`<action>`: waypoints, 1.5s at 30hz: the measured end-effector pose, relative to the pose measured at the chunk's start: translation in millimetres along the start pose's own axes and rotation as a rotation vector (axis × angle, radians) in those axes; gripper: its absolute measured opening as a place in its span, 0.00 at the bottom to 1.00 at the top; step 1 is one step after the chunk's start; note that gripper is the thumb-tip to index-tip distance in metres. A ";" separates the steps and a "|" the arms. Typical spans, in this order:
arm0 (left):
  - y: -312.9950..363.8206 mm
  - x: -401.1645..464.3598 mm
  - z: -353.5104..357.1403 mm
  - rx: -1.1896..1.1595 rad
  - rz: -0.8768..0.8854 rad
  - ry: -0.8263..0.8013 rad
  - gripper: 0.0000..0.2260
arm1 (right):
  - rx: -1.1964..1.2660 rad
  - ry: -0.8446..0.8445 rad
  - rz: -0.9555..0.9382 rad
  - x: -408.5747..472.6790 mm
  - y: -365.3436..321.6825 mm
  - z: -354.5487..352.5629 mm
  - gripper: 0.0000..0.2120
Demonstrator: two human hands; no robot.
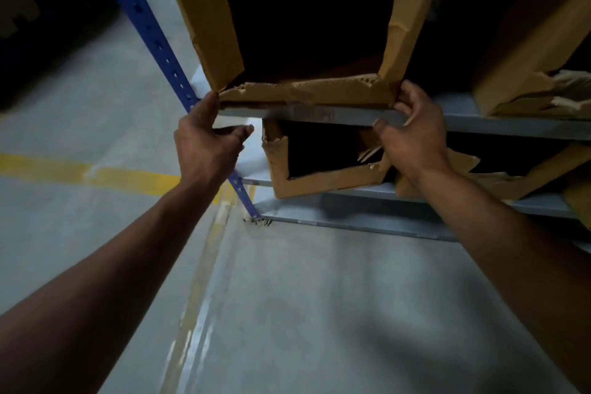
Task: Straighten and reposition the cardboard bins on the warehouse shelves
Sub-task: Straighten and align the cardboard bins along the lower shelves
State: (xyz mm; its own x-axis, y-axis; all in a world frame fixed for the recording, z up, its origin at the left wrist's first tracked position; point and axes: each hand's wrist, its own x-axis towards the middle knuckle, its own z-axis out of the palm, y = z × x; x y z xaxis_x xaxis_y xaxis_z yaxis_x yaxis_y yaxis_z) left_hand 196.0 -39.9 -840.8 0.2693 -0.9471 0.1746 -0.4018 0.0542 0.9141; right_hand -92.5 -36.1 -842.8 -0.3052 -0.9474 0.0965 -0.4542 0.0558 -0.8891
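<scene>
Cardboard bins in view: four. One large open-fronted bin (303, 41) on upper shelf, one (527, 51) far right of it, one torn bin (319, 179) on lower shelf, another (527, 176) right. Hands: two. Blue uprights: one (153, 38).

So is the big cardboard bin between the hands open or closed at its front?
Open: the cardboard bin shows a dark interior framed by torn edges. Contents cannot be told.

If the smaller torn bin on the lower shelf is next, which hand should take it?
Probably the right hand: it sits at the upper bin's right corner, directly over the lower bin's torn right side. The left hand is by the blue upright, left of that bin.
</scene>
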 end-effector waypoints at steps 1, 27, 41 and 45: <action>-3.1 1.0 -2.6 0.006 0.007 -0.014 0.33 | -0.001 -0.002 -0.003 1.1 3.5 1.6 0.38; 6.9 23.3 5.9 -0.020 -0.050 -0.038 0.15 | 0.056 0.243 -0.028 -7.0 8.8 4.3 0.25; -3.0 25.8 17.8 0.012 0.017 0.033 0.31 | 0.018 0.193 -0.040 11.9 11.6 4.7 0.07; -19.7 8.1 20.4 -0.001 -0.022 0.096 0.38 | 0.085 0.201 -0.004 -3.9 16.2 4.2 0.28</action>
State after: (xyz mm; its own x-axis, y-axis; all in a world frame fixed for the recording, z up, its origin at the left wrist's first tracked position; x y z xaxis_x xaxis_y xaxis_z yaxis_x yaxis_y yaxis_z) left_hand 188.2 -55.0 -864.8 0.3603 -0.9136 0.1886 -0.3943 0.0340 0.9184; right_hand -95.1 -32.9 -859.5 -0.4682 -0.8650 0.1802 -0.3865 0.0171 -0.9221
